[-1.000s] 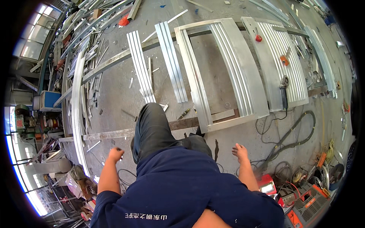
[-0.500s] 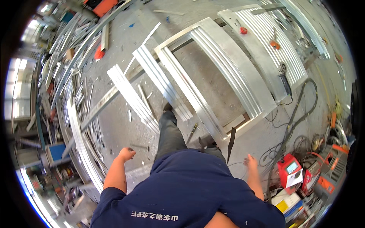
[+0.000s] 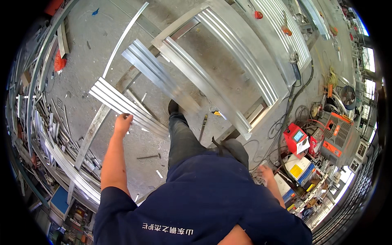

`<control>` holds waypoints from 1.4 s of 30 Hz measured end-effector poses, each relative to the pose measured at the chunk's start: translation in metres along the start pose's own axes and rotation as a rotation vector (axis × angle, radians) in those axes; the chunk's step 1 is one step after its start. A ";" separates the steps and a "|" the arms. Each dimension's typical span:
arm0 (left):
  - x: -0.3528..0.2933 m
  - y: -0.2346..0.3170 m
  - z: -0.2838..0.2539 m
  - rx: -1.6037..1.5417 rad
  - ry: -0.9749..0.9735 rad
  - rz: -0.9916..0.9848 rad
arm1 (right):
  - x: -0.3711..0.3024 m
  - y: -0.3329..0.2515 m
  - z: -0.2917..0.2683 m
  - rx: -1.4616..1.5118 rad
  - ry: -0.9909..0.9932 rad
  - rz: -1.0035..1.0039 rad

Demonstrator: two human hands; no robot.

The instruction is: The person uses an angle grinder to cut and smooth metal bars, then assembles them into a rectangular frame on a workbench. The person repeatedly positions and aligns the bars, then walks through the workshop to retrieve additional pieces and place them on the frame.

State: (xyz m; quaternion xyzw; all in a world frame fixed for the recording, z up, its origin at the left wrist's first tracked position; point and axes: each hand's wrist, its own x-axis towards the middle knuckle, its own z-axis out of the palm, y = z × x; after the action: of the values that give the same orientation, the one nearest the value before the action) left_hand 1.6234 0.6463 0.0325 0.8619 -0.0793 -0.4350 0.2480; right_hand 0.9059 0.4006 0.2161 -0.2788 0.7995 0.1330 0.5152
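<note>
Over the near edge of a short ribbed silver metal panel (image 3: 110,98) at the left is my left hand (image 3: 123,123), fingers loosely bent, with thumb and forefinger apart. Whether it touches the panel is unclear. My right hand (image 3: 266,173) hangs free on the right, blurred, its fingers looking apart and nothing seen in them. A second ribbed panel (image 3: 149,67) lies between the first and a large metal frame (image 3: 188,67) with ribbed rails; its near end is smeared. My shoe (image 3: 173,107) is beside that smeared end.
An angle grinder (image 3: 295,67) and a red tape measure (image 3: 258,15) rest on a ribbed sheet at the far right. A red machine with a screen (image 3: 297,139), cables and a grey-orange machine (image 3: 337,132) stand right. Metal offcuts (image 3: 55,134) crowd the left; a steel beam (image 3: 92,130) crosses beneath the panels.
My left hand has moved forward to the near panel's edge. My right hand stays low at my side. The view has shifted, and the middle panel now looks blurred.
</note>
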 end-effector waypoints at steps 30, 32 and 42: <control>-0.061 0.120 0.041 0.379 -0.028 0.026 | 0.169 -0.005 0.054 0.219 -0.104 -0.368; -0.084 0.071 0.039 0.452 -0.089 -0.061 | 0.187 -0.028 0.057 0.302 -0.095 -0.359; -0.026 0.096 0.022 0.401 0.209 0.016 | 0.176 -0.076 0.066 0.211 -0.171 -0.222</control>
State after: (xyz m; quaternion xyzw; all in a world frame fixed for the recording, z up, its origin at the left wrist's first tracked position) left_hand 1.5976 0.5647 0.0873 0.9338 -0.1449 -0.3168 0.0820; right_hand 0.9447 0.3180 0.0352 -0.2971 0.7265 0.0140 0.6194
